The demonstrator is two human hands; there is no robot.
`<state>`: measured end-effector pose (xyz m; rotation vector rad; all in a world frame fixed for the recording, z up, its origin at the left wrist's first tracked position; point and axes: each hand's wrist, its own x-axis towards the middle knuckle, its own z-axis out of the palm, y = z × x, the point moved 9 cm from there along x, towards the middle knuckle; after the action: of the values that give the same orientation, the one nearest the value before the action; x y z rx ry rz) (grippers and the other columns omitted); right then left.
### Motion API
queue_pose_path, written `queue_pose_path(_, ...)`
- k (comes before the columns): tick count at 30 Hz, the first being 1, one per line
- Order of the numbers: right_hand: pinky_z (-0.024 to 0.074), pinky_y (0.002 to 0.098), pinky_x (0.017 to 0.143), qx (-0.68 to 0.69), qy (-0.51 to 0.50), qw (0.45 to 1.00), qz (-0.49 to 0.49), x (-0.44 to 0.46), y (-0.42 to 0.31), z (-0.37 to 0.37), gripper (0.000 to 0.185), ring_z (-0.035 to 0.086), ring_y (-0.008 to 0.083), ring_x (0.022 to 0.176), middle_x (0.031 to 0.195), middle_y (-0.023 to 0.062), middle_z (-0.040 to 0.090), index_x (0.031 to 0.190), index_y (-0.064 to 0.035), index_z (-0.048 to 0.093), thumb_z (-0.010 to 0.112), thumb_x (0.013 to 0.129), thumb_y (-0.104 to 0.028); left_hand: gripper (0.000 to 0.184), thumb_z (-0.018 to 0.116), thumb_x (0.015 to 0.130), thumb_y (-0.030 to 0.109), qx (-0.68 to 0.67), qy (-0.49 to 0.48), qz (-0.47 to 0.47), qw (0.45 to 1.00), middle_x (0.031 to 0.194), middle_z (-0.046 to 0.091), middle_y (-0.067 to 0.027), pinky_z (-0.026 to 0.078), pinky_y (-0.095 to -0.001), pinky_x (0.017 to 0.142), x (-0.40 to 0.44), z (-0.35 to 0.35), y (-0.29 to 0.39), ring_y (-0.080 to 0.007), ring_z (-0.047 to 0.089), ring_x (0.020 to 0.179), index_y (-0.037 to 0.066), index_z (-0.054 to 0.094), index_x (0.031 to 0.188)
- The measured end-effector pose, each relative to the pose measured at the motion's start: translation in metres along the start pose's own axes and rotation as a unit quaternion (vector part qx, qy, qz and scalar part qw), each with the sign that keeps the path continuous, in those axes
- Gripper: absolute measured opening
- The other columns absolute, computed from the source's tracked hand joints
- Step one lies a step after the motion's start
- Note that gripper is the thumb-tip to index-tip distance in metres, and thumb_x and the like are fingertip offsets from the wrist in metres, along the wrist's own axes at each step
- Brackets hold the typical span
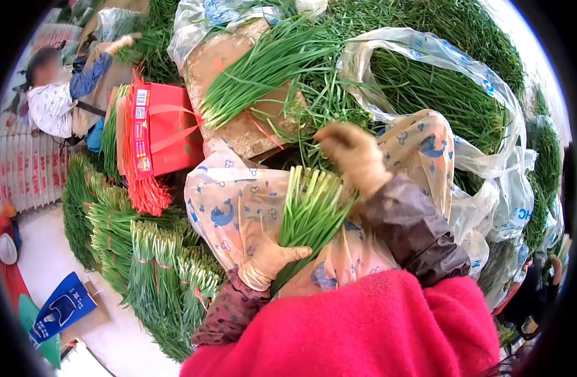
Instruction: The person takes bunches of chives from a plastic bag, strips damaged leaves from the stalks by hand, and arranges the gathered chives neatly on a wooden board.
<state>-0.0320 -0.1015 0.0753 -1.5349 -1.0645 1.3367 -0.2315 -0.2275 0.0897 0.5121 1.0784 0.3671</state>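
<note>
My left hand (273,261), in a pale glove, is closed around the lower leaves of a bunch of garlic chives (310,210) lying across my lap, with the cut stem ends pointing away from me. Above and to the right of the bunch, my gloved right hand (354,154) is smeared by motion, so its fingers do not show clearly. Beyond my knees, a loose pile of chives (257,72) rests on a dirt-stained board (216,56). A patterned plastic apron (229,195) covers my legs.
A red box (175,129) with orange-red ties (149,195) hanging from it stands left of the board. Tied chive bundles (153,264) are stacked at the left. An open plastic bag (364,56) of chives lies at the right. Another person (56,100) sits at the upper left.
</note>
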Motion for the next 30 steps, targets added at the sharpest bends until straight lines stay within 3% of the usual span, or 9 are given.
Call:
queue_pose_path(4,0.0522,0.0288,0.070,0.067,-0.022,0.987,0.144,0.014,0.008,-0.025,0.027,0.064,0.0163,0.083,0.095,0.0073,0.067,0.111,-0.0088,0.062,0.067,0.085,-0.012,0.054,0.075,0.077,-0.001,0.017,0.016,-0.003,1.000,0.119,0.063,-0.0088,0.048,-0.0292,0.092,-0.002,-0.005,-0.007,-0.0161,0.060,0.106,-0.003,0.053,0.126)
queue_pose_path(6,0.0521,0.0354,0.076,-0.159,-0.169,0.973,-0.005,-0.004,-0.045,0.010,0.045,0.066,0.0245,0.089,0.098,0.0119,0.067,0.121,-0.0093,0.056,0.071,0.082,-0.027,0.054,0.075,0.076,-0.001,0.052,0.020,0.002,0.998,0.118,0.064,-0.0089,0.048,-0.0290,0.091,0.000,-0.006,-0.005,-0.0159,0.060,0.104,-0.003,0.053,0.126)
queue_pose_path(7,0.0513,0.0324,0.077,-0.220,-0.203,0.954,0.016,-0.013,-0.056,0.023,0.054,0.063,0.0198,0.088,0.098,0.0071,0.064,0.128,-0.0115,0.052,0.073,0.080,-0.020,0.055,0.075,0.076,-0.002,0.064,0.028,-0.003,0.998,0.117,0.064,-0.0088,0.048,-0.0290,0.091,0.001,-0.007,-0.007,-0.0158,0.061,0.103,-0.004,0.053,0.126)
queue_pose_path(10,0.0510,0.0388,0.077,-0.330,-0.251,0.907,-0.079,-0.027,-0.053,0.055,0.044,0.064,0.0331,0.090,0.096,0.0153,0.065,0.119,-0.0099,0.055,0.070,0.078,-0.019,0.058,0.075,0.075,-0.001,0.066,0.043,-0.001,0.997,0.115,0.064,-0.0085,0.048,-0.0289,0.091,-0.001,-0.009,-0.010,-0.0153,0.061,0.102,-0.004,0.051,0.127)
queue_pose_path(20,0.0496,0.0470,0.066,-0.407,-0.279,0.867,-0.076,-0.037,-0.057,0.057,0.027,0.063,0.0389,0.079,0.083,0.0146,0.064,0.109,-0.0105,0.053,0.058,0.082,-0.011,0.061,0.072,0.072,-0.005,0.103,0.037,-0.042,0.993,0.117,0.062,-0.0087,0.047,-0.0301,0.093,-0.004,0.000,-0.006,-0.0165,0.059,0.104,-0.003,0.050,0.129)
queue_pose_path(24,0.0503,0.0429,0.061,-0.493,-0.194,0.845,-0.070,-0.013,-0.042,0.039,0.030,0.063,0.0359,0.070,0.079,0.0126,0.062,0.112,-0.0138,0.052,0.052,0.083,-0.005,0.058,0.076,0.074,0.000,0.072,0.029,-0.014,0.997,0.114,0.064,-0.0082,0.048,-0.0294,0.092,-0.006,-0.002,-0.005,-0.0152,0.061,0.102,-0.003,0.052,0.127)
queue_pose_path(25,0.0511,0.0375,0.059,-0.486,-0.129,0.854,-0.131,-0.002,-0.046,0.018,0.034,0.064,0.0288,0.069,0.081,0.0108,0.064,0.114,-0.0122,0.054,0.050,0.083,0.001,0.057,0.076,0.074,0.001,0.040,0.023,-0.014,0.999,0.115,0.064,-0.0085,0.048,-0.0299,0.092,-0.009,-0.001,-0.002,-0.0157,0.061,0.102,-0.003,0.053,0.127)
queue_pose_path(28,0.0538,0.0356,0.069,-0.235,-0.036,0.971,0.023,0.028,-0.017,-0.039,0.050,0.066,0.0241,0.089,0.106,0.0115,0.066,0.127,-0.0070,0.050,0.057,0.079,0.004,0.056,0.077,0.074,0.000,-0.023,0.015,0.021,0.999,0.117,0.064,-0.0096,0.049,-0.0309,0.092,-0.014,-0.002,0.009,-0.0172,0.062,0.104,-0.004,0.054,0.124)
queue_pose_path(30,0.0540,0.0337,0.081,-0.299,-0.158,0.940,0.043,0.003,-0.027,-0.026,0.063,0.064,0.0259,0.103,0.118,0.0134,0.063,0.134,-0.0088,0.046,0.065,0.075,0.001,0.055,0.077,0.072,-0.002,-0.037,0.015,0.077,0.996,0.116,0.064,-0.0101,0.048,-0.0311,0.093,-0.017,-0.006,0.026,-0.0177,0.062,0.104,-0.005,0.056,0.123)
